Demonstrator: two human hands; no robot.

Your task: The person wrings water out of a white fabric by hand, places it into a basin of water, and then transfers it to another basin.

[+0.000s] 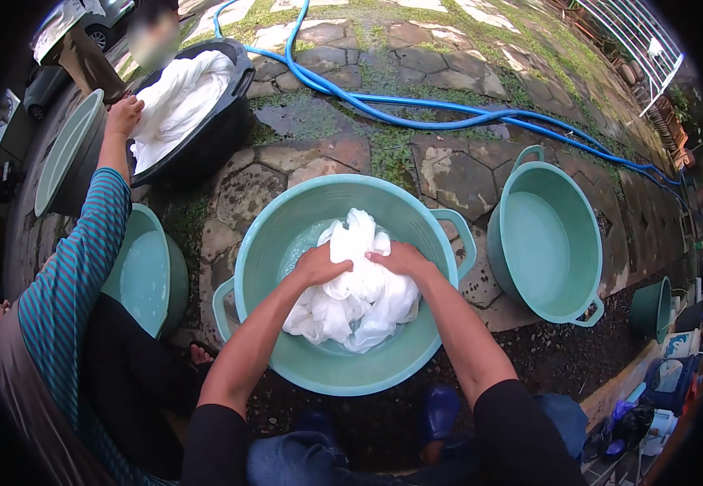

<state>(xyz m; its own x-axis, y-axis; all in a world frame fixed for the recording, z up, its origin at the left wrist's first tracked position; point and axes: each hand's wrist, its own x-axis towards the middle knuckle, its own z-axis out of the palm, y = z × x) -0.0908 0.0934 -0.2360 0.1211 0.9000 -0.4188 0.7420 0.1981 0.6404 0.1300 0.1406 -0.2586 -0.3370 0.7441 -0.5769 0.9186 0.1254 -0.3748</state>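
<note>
Fingers (340, 266) of left hand (317, 266) and right hand (404, 258) gripping one bunched white cloth heap (359, 304), one round mint-green two-handled plastic basin (270, 235) surrounding it, one similar basin (542, 239) standing rightward.

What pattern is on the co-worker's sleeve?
The co-worker's sleeve has teal and dark stripes, best seen in the head view.

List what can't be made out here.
Head view: left hand and right hand, fingers partly hidden by the white cloth.
Head view: basin floor, beneath that cloth.
Head view: black tub bottom, beneath white laundry.
Head view: car, cut off by the top edge.
Head view: far person's head, blurred.
</note>
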